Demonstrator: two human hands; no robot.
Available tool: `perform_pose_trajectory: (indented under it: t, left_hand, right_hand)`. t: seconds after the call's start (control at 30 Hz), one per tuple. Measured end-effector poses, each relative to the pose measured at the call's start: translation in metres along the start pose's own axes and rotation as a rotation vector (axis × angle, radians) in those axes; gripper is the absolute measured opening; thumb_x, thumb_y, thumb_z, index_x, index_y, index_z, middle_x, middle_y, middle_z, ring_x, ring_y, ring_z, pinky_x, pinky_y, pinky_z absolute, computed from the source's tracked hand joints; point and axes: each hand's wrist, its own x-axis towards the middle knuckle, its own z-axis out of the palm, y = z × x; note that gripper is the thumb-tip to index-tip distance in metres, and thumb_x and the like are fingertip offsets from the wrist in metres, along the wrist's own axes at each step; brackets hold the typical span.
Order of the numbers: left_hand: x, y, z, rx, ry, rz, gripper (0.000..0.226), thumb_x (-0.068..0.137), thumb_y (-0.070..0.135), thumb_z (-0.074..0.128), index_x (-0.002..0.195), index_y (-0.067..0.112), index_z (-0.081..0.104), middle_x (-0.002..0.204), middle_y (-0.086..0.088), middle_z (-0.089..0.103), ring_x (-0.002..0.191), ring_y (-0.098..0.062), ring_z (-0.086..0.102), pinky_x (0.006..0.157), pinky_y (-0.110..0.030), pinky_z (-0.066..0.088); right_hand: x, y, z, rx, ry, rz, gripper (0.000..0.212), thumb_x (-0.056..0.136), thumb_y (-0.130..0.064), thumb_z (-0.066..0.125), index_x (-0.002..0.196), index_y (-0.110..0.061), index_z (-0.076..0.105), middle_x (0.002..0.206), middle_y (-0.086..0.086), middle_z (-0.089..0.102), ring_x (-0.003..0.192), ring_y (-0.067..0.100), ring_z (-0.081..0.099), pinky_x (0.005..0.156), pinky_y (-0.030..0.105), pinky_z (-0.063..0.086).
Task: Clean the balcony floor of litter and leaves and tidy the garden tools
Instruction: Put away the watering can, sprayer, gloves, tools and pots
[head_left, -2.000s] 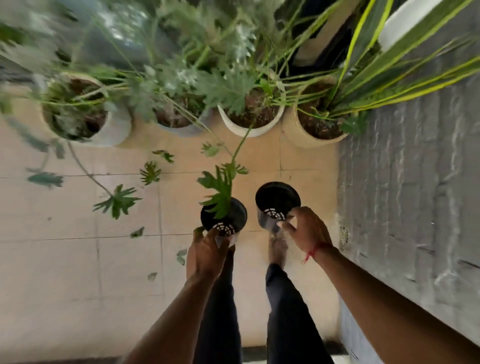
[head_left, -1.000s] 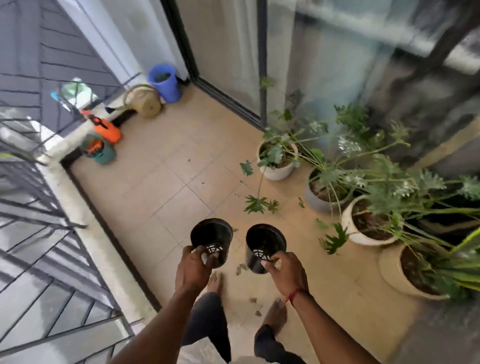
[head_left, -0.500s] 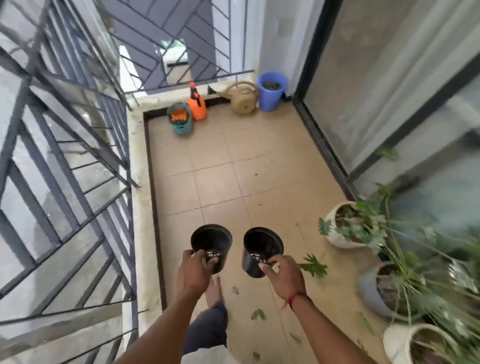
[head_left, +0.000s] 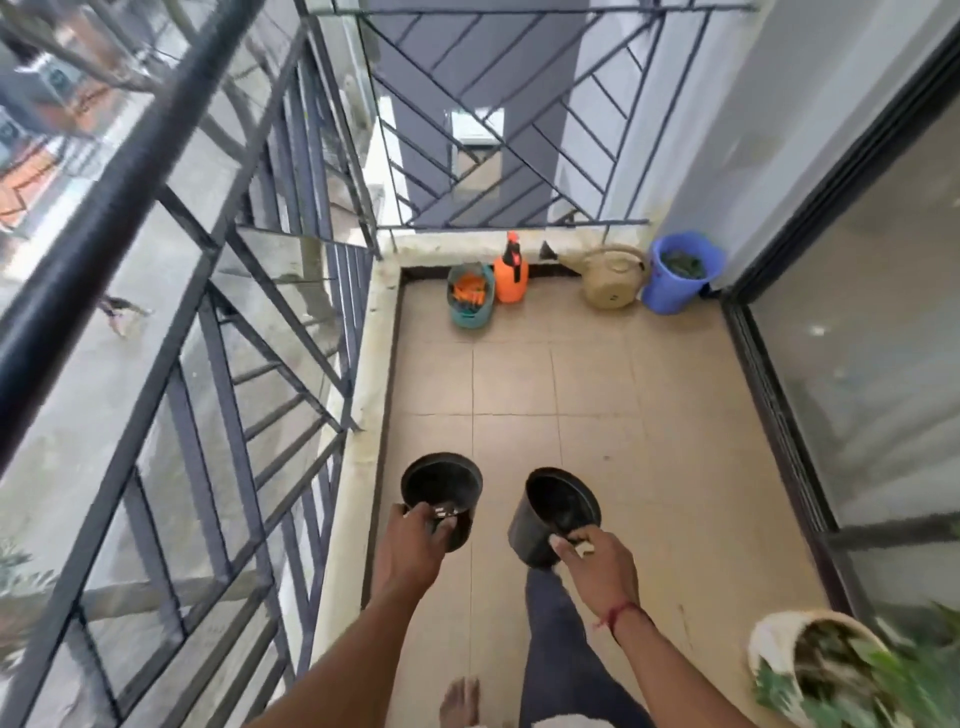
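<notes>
Two black pots are held above the floor (head_left: 597, 395), one in each hand. The left hand (head_left: 410, 545) is curled over the near rim of the left pot (head_left: 441, 483), with the fingers reaching inside. The right hand (head_left: 597, 566) pinches the near rim of the right pot (head_left: 561, 504), which is tilted a little to the left.

The insides of both pots look dark, and their bottoms are partly hidden by the fingers. Small pale bits are seen at the fingers of both hands; what they are cannot be told.

Four things are lined up along the wall at the far end of the floor. A teal bucket (head_left: 470, 301) has orange tools in it. An orange sprayer (head_left: 511, 275) stands just beside it. A beige watering can (head_left: 613, 283) is placed further right, and a blue bucket (head_left: 680, 275) next to the can has green leaves inside.

A white pot (head_left: 769, 644) with a blurred plant is cut off at the lower right corner. One bare foot (head_left: 460, 701) is cut by the bottom edge.
</notes>
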Motion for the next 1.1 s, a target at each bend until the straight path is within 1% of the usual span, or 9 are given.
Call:
perform_pose_trajectory:
  t: [0.17,0.3,0.43,0.53,0.6,0.7,0.83,0.93,1.1]
  left_hand:
    - [0.085,0.051,-0.025,-0.036,0.058,-0.082,0.03,0.094,0.047,0.057,0.11,0.022,0.063,0.115,-0.004,0.052,0.097,-0.023,0.061,0.08,-0.03,0.046]
    - [0.148,0.088,-0.052,-0.068,0.142,-0.123,0.033,0.09,0.05,0.06,0.105,0.021,0.066,0.11,-0.008,0.057,0.092,-0.025,0.061,0.083,-0.033,0.051]
    - [0.213,0.11,-0.073,-0.077,0.214,-0.171,0.041,0.089,0.052,0.059,0.107,0.016,0.068,0.103,-0.01,0.061,0.092,-0.028,0.062,0.074,-0.032,0.046]
    - [0.262,0.125,-0.085,-0.138,0.254,-0.205,0.036,0.089,0.05,0.061,0.101,0.017,0.068,0.099,-0.01,0.06,0.091,-0.029,0.061,0.07,-0.031,0.041]
    - [0.29,0.133,-0.091,-0.164,0.247,-0.216,0.032,0.089,0.046,0.063,0.097,0.015,0.067,0.096,-0.011,0.06,0.09,-0.031,0.061,0.069,-0.03,0.039]
    - [0.345,0.136,-0.1,-0.198,0.216,-0.248,0.031,0.09,0.046,0.062,0.099,0.016,0.067,0.1,-0.01,0.057,0.089,-0.03,0.061,0.07,-0.031,0.042]
    - [0.419,0.134,-0.12,-0.237,0.148,-0.27,0.031,0.093,0.047,0.058,0.096,0.016,0.063,0.103,-0.011,0.054,0.085,-0.028,0.059,0.067,-0.03,0.037]
    - [0.469,0.136,-0.142,-0.248,0.108,-0.301,0.032,0.093,0.046,0.057,0.1,0.016,0.064,0.106,-0.012,0.054,0.087,-0.029,0.058,0.068,-0.028,0.035]
    - [0.562,0.135,-0.17,-0.267,0.067,-0.358,0.037,0.093,0.047,0.057,0.11,0.015,0.066,0.105,-0.009,0.054,0.091,-0.026,0.059,0.075,-0.031,0.045]
  right_hand:
    - [0.117,-0.061,-0.015,-0.02,-0.072,-0.084,0.026,0.083,-0.043,0.07,0.095,-0.019,0.067,0.096,0.001,0.066,0.085,0.018,0.062,0.073,0.027,0.052]
    - [0.192,-0.116,-0.04,-0.051,-0.143,-0.149,0.03,0.082,-0.049,0.069,0.095,-0.022,0.067,0.098,-0.001,0.064,0.088,0.018,0.062,0.074,0.029,0.051]
    - [0.27,-0.165,-0.057,-0.116,-0.163,-0.22,0.032,0.079,-0.056,0.066,0.09,-0.025,0.066,0.096,-0.003,0.063,0.085,0.016,0.061,0.077,0.033,0.052]
    - [0.327,-0.207,-0.056,-0.157,-0.186,-0.254,0.032,0.079,-0.058,0.065,0.09,-0.028,0.066,0.098,-0.004,0.063,0.087,0.014,0.061,0.078,0.031,0.052]
    - [0.358,-0.231,-0.052,-0.195,-0.204,-0.285,0.032,0.078,-0.059,0.064,0.09,-0.029,0.066,0.098,-0.005,0.063,0.088,0.014,0.062,0.079,0.03,0.052]
    - [0.411,-0.272,-0.035,-0.233,-0.222,-0.298,0.033,0.077,-0.061,0.063,0.091,-0.032,0.066,0.099,-0.007,0.063,0.089,0.013,0.062,0.078,0.028,0.051]
    - [0.468,-0.328,-0.015,-0.264,-0.237,-0.293,0.023,0.079,-0.057,0.064,0.086,-0.035,0.064,0.098,-0.007,0.064,0.09,0.012,0.061,0.077,0.026,0.049]
    - [0.503,-0.367,-0.004,-0.303,-0.254,-0.266,0.022,0.079,-0.058,0.064,0.084,-0.037,0.063,0.098,-0.009,0.065,0.088,0.01,0.062,0.074,0.024,0.047]
    - [0.581,-0.433,0.027,-0.351,-0.315,-0.239,0.028,0.082,-0.054,0.064,0.097,-0.031,0.069,0.102,-0.004,0.066,0.091,0.014,0.063,0.077,0.025,0.046]
